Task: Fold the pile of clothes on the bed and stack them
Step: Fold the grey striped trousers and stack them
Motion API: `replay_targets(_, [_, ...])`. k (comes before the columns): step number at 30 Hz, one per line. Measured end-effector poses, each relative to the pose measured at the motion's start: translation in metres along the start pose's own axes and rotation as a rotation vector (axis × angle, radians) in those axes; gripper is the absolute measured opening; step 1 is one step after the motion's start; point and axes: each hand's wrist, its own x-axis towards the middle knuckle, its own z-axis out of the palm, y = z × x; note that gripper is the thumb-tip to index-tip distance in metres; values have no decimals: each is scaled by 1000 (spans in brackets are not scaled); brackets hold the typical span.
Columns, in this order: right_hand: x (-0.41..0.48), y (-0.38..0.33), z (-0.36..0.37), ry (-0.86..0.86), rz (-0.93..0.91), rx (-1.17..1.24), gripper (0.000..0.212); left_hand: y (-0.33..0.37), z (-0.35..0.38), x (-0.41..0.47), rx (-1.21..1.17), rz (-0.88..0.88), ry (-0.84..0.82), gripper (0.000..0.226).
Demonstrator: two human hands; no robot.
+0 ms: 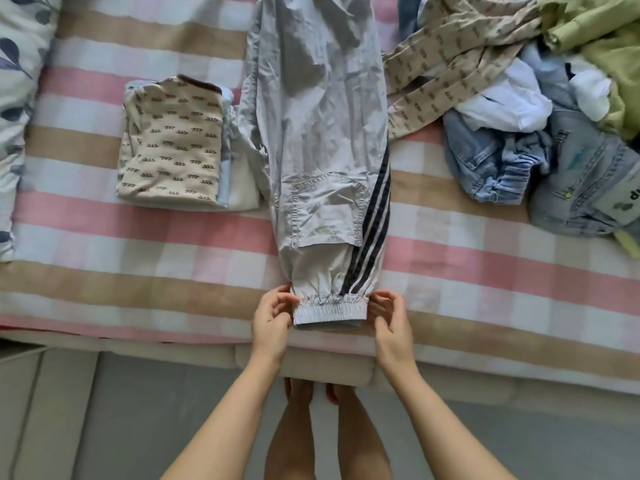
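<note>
A pair of grey trousers [322,133] lies lengthwise down the middle of the bed [138,237], folded leg over leg. Its far end runs out of view at the top and its elastic cuff [330,310] sits at the near edge of the mattress. Three dark stripes [372,230] run down the right side of the trousers to the cuff, and a stitched pocket [325,209] shows just above the cuff.

The left hand [273,317] is at the left end of the cuff, its grip closed there, with thumb and curled fingertips pinching the corner. The right hand [389,320] is at the right end, its fingers curled in and its grip pinching that edge in the same way.

Left of the trousers, just beside them and touching their edge, rests a folded stack [173,143] topped by a beige printed garment. Right of the trousers lies the unfolded heap [519,116]: a beige printed piece reaching to the trousers, denim, white and pale green clothes. Far left of the trousers a leaf-patterned pillow [17,98] lies at the bed's edge. Below the cuff, the person's bare legs stand on the grey floor [138,410].
</note>
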Motion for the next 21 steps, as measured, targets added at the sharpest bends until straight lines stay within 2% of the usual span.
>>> replay_targets(2, [2, -1, 4, 36, 129, 115, 20, 2, 5, 7, -75, -76, 105, 20])
replay_targets(3, [4, -3, 7, 32, 174, 108, 18, 5, 7, 11, -59, -96, 125, 16])
replay_targets(5, [9, -7, 12, 11, 255, 94, 24, 10, 15, 19, 14, -101, 110, 48])
replay_targets(7, [14, -10, 17, 3, 323, 149, 20, 14, 22, 27, 22, -85, 91, 61])
replay_targets(9, [16, -10, 19, 6, 364, 217, 11, 14, 23, 30, 14, -104, 76, 52])
replay_targets(12, [11, -3, 12, 47, 370, 237, 11, 5, 17, 25, -84, -178, 7, 27])
replay_targets(16, [-11, 16, 2, 72, 409, 292, 9, -19, 13, 5, -294, -337, -52, 29])
replay_targets(21, [-43, 41, -4, 54, 513, 304, 9, -47, 13, -21, -427, -491, -16, 34])
